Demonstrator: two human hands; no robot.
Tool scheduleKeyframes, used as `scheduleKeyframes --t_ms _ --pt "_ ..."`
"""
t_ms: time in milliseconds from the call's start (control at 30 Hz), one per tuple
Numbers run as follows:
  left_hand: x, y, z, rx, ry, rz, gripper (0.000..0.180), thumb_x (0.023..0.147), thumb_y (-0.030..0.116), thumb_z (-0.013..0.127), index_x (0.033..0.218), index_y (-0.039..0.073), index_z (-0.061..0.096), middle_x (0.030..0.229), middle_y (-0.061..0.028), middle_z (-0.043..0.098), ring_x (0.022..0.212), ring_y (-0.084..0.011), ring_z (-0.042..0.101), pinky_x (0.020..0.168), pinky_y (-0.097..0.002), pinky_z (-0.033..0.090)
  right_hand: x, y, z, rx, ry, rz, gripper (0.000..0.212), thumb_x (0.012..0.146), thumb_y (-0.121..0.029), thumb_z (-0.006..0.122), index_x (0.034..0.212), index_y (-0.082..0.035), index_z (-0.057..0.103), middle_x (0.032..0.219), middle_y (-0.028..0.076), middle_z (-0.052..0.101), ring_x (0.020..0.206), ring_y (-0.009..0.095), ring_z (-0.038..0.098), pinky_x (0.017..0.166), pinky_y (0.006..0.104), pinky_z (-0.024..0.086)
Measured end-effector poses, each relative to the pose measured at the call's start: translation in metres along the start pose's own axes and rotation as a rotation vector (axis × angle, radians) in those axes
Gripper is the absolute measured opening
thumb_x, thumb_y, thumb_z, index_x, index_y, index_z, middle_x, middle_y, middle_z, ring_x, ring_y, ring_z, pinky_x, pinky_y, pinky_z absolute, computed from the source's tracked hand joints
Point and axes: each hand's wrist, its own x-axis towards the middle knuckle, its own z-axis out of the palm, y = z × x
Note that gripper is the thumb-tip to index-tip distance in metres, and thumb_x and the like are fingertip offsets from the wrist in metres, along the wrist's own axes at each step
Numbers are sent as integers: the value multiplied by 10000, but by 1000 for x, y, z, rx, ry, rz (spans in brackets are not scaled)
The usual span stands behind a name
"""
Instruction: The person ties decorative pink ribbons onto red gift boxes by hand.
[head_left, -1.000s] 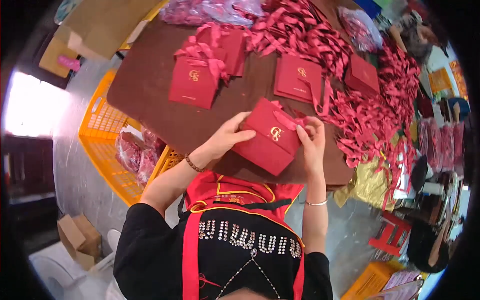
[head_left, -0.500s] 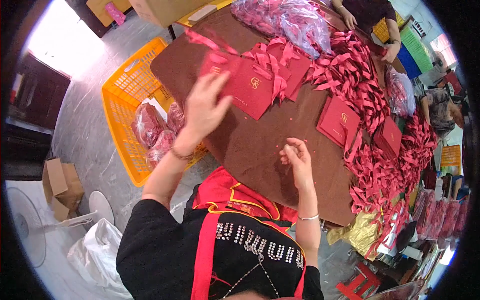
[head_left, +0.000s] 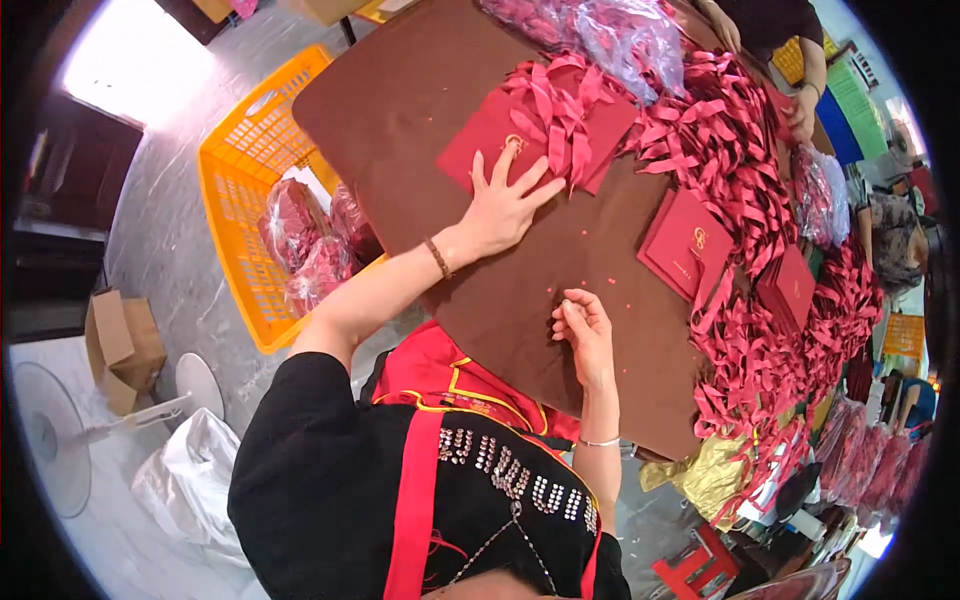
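My left hand [head_left: 502, 208] reaches over the brown table with its fingers spread flat. Its fingertips rest on a flat red square pouch [head_left: 468, 150] with a gold emblem. This pouch lies in a small overlapping stack, with loose red ribbons [head_left: 562, 115] across the top. Nearer to me, my right hand [head_left: 588, 335] hovers over the table edge, fingers curled in and thumb against them. Whether anything small is between those fingers is hidden. To its right lies a neat stack of red pouches [head_left: 686, 243], with a further stack [head_left: 787, 287] beyond it among ribbons.
A heap of red ribbons [head_left: 725, 140] covers the table's right side, with clear plastic bags [head_left: 632, 45] behind. A co-worker's hand [head_left: 802, 112] is at the far right. An orange crate [head_left: 228, 215] holding bagged red goods [head_left: 295, 225] stands left of the table [head_left: 400, 85].
My left hand has moved right and come down onto the stack. The pouch it was handling at the left, ribbon trailing, no longer lies out there. My right hand has curled slightly more.
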Motion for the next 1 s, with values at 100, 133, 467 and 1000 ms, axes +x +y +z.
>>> scheduleKeyframes --t_ms 100,133,467,1000 --pt "37 -20 12 21 -23 60 584 780 111 542 1339 245 436 1423 -73 343 1326 -435 173 958 -735 149 -4 3 -3 47 3 4 206 910 -130 568 1100 -58 535 847 32 607 696 74 562 630 212 476" --pt "48 -24 16 42 -10 86 598 781 118 543 1354 229 413 1418 -79 347 1321 -428 188 958 -725 170 -6 3 -4 39 -8 7 209 910 -131 568 1103 -57 533 848 32 606 702 73 562 631 211 476" --pt "53 -14 14 72 93 -8 637 842 309 606 1391 127 341 1465 -153 250 1355 -338 209 1055 -542 167 -34 -7 -58 109 101 -85 222 907 -156 583 1095 -46 537 852 28 603 718 74 552 654 212 464" --pt "163 124 75 -665 -332 -119 398 789 216 598 1146 45 561 1063 -198 584 1038 -366 548 843 -453 450 41 -76 -153 -1138 838 -535 690 734 -305 700 1327 -114 403 1342 234 398 1178 422 415 961 506 369"
